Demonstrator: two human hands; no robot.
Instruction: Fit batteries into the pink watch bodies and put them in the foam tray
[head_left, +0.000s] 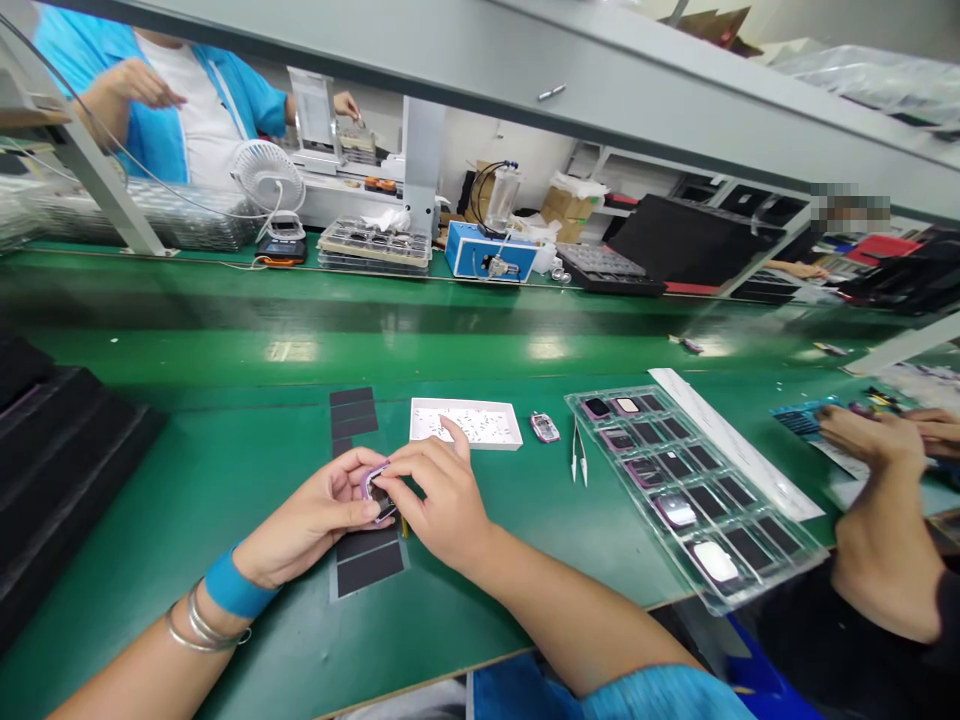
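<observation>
My left hand (319, 515) and my right hand (435, 490) meet over the green bench, both pinched on one small purple-framed part (373, 487). My right index finger points up toward a white tray (465, 423) of tiny pieces. Beneath my hands lies a strip of dark rectangular pads (367, 560). A second small purple part (544, 427) rests right of the white tray, and white tweezers (578, 455) lie beside it.
A clear compartment tray (750, 570) with several small parts sits at the right. A co-worker's hands (862, 440) work at the far right. Black foam trays (60, 450) stack at the left. Across the bench are a fan (268, 178), a blue box (487, 252) and another person.
</observation>
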